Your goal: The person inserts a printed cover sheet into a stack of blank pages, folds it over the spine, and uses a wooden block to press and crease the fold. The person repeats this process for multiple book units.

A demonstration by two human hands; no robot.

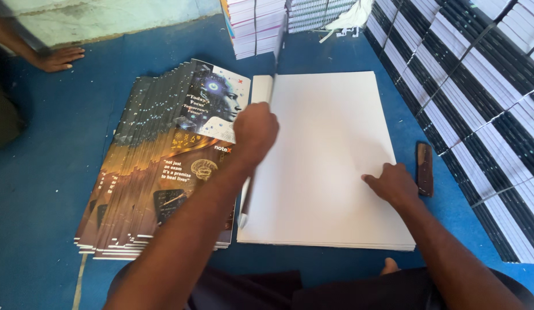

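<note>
Nearest you, at lower right of the frame, your right hand [395,182] lies open and flat on the stack of white sheets [330,149], fingers spread near its right edge. Keep that weight steady so the stack cannot creep on the blue floor [43,189].

A little farther in, at the centre, your left hand [254,133] is closed around a long thin strip [261,123], likely a blade or ruler, that runs along the stack's left edge from lower centre up toward the top of the frame. It is blurred, so its exact kind cannot be told. Hold it low and close against that edge, and keep your right fingers well away from its line.

Just left of the stack, the fanned pile of printed covers [157,172] overlaps in steps; keep the strip from catching them.

At right a small dark block [424,169] lies near the stack. Beyond, bundled books [479,86] fill the upper right, and another person's hand [59,58] rests on the floor at upper left.
</note>
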